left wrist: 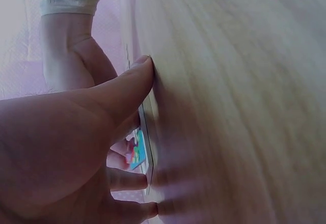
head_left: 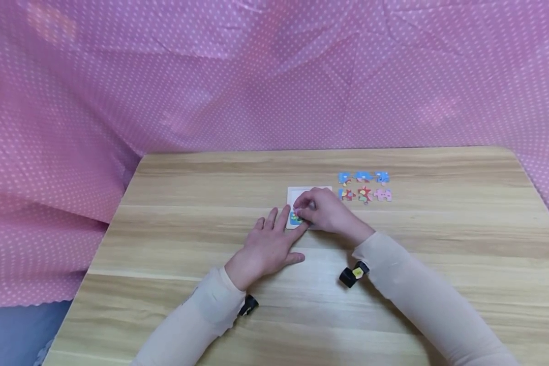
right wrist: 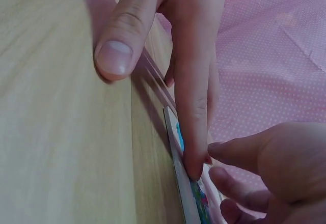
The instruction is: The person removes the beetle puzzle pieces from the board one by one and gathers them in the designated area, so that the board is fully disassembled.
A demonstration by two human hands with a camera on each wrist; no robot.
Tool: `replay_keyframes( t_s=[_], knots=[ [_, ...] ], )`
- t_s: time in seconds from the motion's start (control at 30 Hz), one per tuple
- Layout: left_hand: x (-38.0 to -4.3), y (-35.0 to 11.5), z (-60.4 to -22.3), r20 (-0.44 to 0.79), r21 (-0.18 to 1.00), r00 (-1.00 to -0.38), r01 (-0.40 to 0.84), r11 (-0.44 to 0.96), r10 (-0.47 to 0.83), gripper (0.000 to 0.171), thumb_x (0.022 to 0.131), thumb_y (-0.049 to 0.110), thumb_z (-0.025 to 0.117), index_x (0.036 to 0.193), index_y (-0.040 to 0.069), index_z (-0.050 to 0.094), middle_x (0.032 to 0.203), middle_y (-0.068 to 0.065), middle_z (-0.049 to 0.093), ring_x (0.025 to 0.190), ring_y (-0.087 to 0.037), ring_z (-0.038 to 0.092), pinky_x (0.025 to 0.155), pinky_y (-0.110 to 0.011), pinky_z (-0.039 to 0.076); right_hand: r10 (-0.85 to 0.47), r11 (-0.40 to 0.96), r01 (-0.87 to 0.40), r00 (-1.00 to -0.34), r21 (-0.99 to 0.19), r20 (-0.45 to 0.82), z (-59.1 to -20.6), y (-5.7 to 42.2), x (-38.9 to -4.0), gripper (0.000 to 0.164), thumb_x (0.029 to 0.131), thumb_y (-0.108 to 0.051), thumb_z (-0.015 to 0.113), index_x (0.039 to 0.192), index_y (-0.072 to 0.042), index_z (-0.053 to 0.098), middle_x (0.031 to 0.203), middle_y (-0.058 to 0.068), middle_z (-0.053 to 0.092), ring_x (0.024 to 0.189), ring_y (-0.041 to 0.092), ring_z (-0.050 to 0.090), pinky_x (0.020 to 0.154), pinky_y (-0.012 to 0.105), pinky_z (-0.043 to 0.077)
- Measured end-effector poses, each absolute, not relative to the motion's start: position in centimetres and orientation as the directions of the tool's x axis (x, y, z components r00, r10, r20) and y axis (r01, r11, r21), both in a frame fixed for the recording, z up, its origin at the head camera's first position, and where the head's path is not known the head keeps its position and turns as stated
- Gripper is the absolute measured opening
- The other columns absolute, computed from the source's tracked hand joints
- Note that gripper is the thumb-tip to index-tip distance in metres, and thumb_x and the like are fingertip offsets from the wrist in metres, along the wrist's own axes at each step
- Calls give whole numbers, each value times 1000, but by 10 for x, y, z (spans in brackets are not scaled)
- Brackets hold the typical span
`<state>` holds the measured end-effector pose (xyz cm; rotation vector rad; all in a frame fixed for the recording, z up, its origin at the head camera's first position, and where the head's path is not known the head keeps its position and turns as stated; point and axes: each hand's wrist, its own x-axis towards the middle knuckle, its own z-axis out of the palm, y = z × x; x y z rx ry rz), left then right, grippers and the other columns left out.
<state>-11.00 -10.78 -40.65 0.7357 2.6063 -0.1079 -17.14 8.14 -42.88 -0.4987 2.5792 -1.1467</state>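
Observation:
A small white puzzle tray [head_left: 309, 188] lies on the table, with colourful puzzle pieces [head_left: 294, 219] in its lower left corner. My left hand [head_left: 270, 246] lies with spread, straight fingers at the tray's left and lower edges; in the right wrist view its index finger [right wrist: 193, 127] reaches over the tray rim. Above that corner my right hand [head_left: 325, 211] has curled fingers and pinches a small puzzle piece, mostly hidden by the fingertips. A pinkish-red bit shows there. The left wrist view shows the left thumb [left wrist: 130, 84] beside the tray edge.
Right of the tray, several loose puzzle pieces lie in two rows: blue ones [head_left: 363, 176] behind, red and pink ones [head_left: 364, 194] in front. Both wrists carry black cameras [head_left: 349, 277]. A pink dotted cloth [head_left: 274, 76] hangs behind the wooden table [head_left: 201, 203].

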Motion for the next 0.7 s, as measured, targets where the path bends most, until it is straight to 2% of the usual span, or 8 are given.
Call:
replay_keyframes(
  t_s=[0.27,0.5,0.7],
  knots=[
    [-109,-108,-409,-406,31,-774,521,853,487,77,105,67,53,172,39,28,181,-21,13,165,-50,23,128,-67,32,-373,594,-142,-921,-792,-114,-427,81,-168,9,101,-13,76,109,-12,80,97,5,78,91,19,69,84,33,53],
    [-109,-107,-409,-416,36,-776,506,862,474,78,105,68,53,172,42,23,182,-20,12,166,-50,20,129,-66,30,-294,509,-60,-950,-858,-108,-419,89,-163,16,104,-15,73,119,-10,78,111,7,78,98,24,68,84,34,54],
    [-109,-106,-409,-414,45,-779,500,865,472,78,105,67,54,172,41,25,182,-21,12,166,-50,19,129,-67,30,-268,498,-76,-961,-864,-70,-420,101,-161,18,106,-14,71,122,-8,76,115,9,78,101,25,70,88,35,57]
  ],
)
